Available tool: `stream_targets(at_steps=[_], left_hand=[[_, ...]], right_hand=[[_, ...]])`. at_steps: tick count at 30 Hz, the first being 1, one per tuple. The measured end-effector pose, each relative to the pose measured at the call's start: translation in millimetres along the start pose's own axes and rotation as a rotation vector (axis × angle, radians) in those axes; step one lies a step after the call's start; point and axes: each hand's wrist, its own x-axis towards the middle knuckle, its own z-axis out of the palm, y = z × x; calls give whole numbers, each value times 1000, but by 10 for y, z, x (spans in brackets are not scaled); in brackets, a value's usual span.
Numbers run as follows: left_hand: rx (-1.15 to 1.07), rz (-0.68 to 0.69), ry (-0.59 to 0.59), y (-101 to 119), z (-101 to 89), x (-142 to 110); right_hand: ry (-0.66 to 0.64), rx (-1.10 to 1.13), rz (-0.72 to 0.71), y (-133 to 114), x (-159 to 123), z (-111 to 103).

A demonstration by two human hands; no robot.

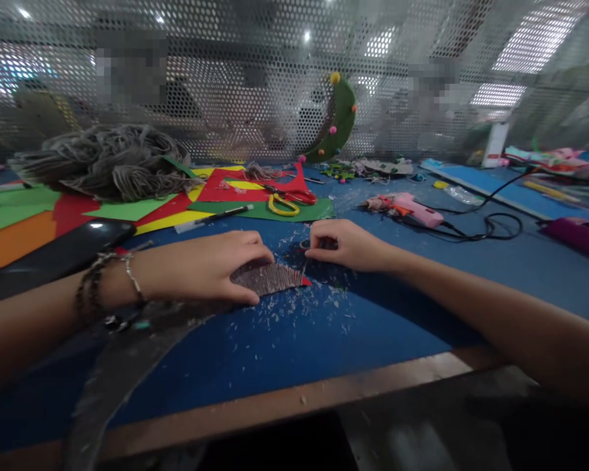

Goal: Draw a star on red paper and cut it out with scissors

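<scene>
A curved, tapering crescent piece (267,280), wound with grey yarn, lies on the blue table; its bare tip shows red. My left hand (220,265) grips it near that end, thumb on the near edge and fingers over the far edge. The rest of the grey curve runs under my left forearm and past the table's front edge. Just right of the tip, my right hand (336,245) is closed in a pinch on a thin grey yarn strand (303,265) that leads down to the tip. White scraps are scattered around it.
Behind my left hand are a grey yarn heap (122,160), coloured felt sheets (24,229), a black phone (63,252), a pen (216,218) and scissors (283,204). A pink glue gun (415,209) with a black cord lies right. A green crescent (341,118) hangs at the mesh.
</scene>
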Motion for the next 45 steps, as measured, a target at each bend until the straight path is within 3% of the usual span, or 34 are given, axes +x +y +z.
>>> stream_targets(at_steps=[4, 7, 13, 16, 20, 22, 25, 28, 35, 45], left_hand=[[43, -34, -21, 47, -89, 64], [72, 23, -35, 45, -245, 114], [297, 206, 175, 68, -687, 127], [519, 191, 235, 181, -756, 104], [708, 239, 140, 307, -508, 105], [749, 340, 187, 314, -290, 111], [694, 401, 199, 267, 11, 102], [578, 410, 200, 200, 175, 73], [260, 334, 163, 177, 172, 82], [113, 361, 241, 140, 278, 245]], right_hand=[[50, 25, 22, -6, 1, -27], [123, 111, 58, -12, -7, -62], [299, 324, 67, -43, -31, -192], [370, 341, 29, -63, -44, -248], [342, 338, -9, -94, -57, -248], [267, 316, -27, -103, -60, -214], [139, 268, -30, -101, -60, -145], [9, 226, -34, -91, -58, -83], [-113, 190, -65, -112, -47, -15], [-27, 213, 28, -90, -34, 65]])
